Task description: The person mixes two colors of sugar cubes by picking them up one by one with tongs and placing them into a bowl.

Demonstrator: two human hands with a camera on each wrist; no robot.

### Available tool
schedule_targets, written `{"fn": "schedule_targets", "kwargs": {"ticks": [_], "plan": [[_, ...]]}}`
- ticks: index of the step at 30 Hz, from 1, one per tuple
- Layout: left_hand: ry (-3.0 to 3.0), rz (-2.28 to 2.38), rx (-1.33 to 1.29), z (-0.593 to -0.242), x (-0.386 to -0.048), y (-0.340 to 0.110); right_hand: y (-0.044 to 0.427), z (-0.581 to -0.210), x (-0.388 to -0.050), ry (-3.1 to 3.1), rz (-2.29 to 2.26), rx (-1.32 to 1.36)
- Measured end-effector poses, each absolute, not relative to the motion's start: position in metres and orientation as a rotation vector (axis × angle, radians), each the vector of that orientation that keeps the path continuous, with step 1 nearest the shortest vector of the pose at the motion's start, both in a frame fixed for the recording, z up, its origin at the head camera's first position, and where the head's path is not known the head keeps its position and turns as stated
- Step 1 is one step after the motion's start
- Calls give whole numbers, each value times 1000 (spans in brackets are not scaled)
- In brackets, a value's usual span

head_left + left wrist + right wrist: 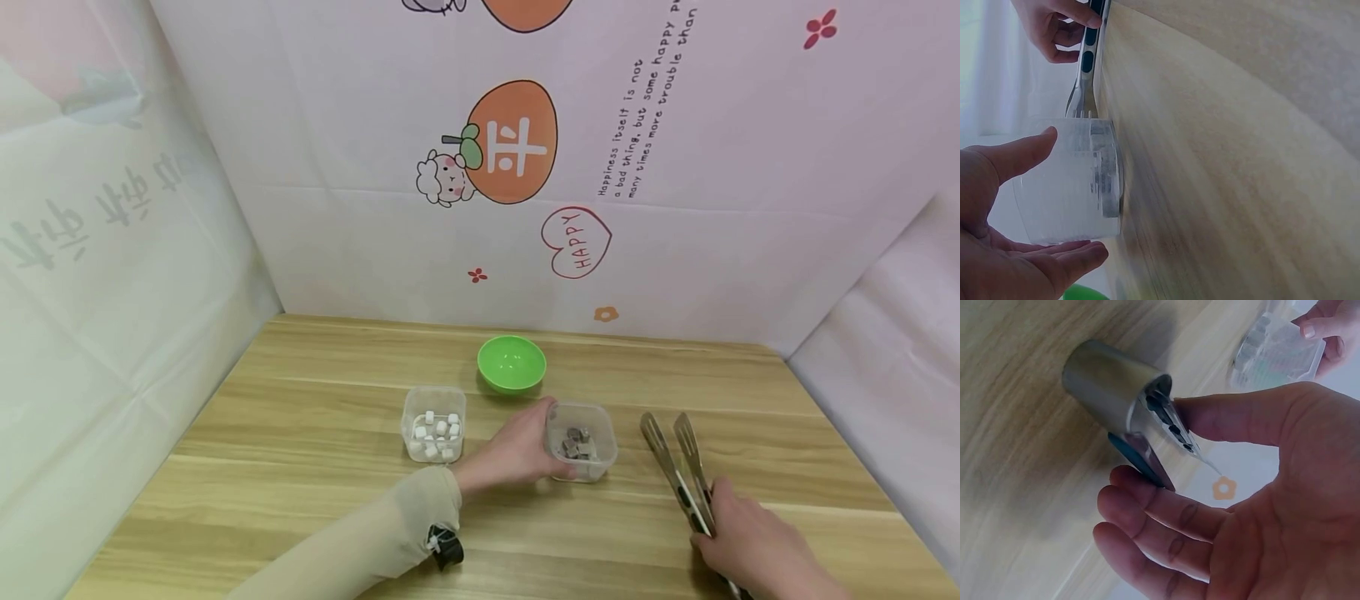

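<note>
My left hand holds a clear plastic box by its left side, thumb near the front and fingers at the back. Several small grey metallic cubes lie in the bottom of that box, which stands on the table. To the right, my right hand pinches metal kitchen tongs between thumb and fingers. Their two slotted ends are spread apart and point away from me, beside the box. The right wrist view shows the curved metal bend of the tongs near the thumb.
A second clear box with several white cubes stands left of my left hand. Behind, between the two boxes, is a green bowl. The wooden table is bordered by printed cloth walls.
</note>
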State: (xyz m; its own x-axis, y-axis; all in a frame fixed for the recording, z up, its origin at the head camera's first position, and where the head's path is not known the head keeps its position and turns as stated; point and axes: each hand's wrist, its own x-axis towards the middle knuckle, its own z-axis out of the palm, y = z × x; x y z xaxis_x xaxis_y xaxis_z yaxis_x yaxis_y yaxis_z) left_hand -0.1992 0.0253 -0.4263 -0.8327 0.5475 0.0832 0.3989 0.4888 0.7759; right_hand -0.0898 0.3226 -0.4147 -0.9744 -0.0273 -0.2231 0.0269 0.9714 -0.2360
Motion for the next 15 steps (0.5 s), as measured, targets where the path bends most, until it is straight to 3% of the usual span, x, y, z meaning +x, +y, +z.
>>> {"fn": "schedule_targets", "kwargs": {"ticks": [15], "plan": [[2565,1256,780,-425,-197,21,330,-394,-95,2972,-515,37]]}}
